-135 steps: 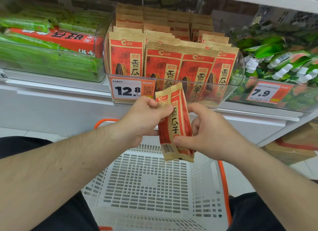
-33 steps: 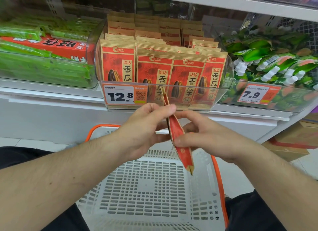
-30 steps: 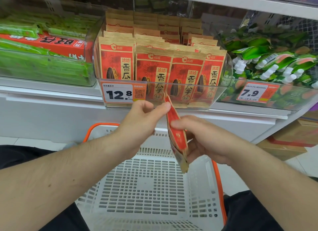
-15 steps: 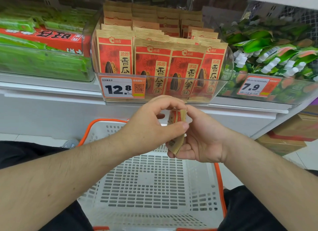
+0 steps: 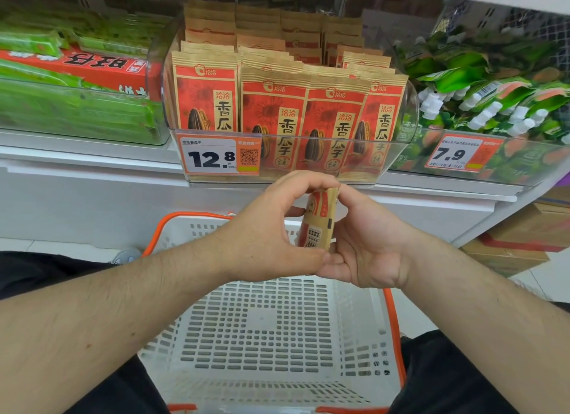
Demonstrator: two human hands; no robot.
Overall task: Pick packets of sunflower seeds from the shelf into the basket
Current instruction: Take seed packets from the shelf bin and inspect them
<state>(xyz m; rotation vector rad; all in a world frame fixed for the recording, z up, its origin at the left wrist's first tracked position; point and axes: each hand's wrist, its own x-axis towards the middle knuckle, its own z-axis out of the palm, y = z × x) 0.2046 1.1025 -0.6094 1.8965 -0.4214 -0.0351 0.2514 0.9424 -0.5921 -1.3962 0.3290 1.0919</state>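
Left hand [image 5: 271,228] and right hand [image 5: 367,244] close together, both pinching one folded seed packet [image 5: 317,222], fingers curled round it, barcode side showing. Held up over the white basket [image 5: 262,336] with orange rim, just under the shelf edge [image 5: 92,163]. More red seed packets [image 5: 277,114] standing in rows in a clear bin [image 5: 404,129] on the white shelf. Price tag [image 5: 212,157] saying 12.8 stuck on the front. Green packs [image 5: 71,111] to the left, green pouches [image 5: 493,99] to the right. Cardboard boxes [image 5: 524,237] down on the pale tiled floor [image 5: 543,281].
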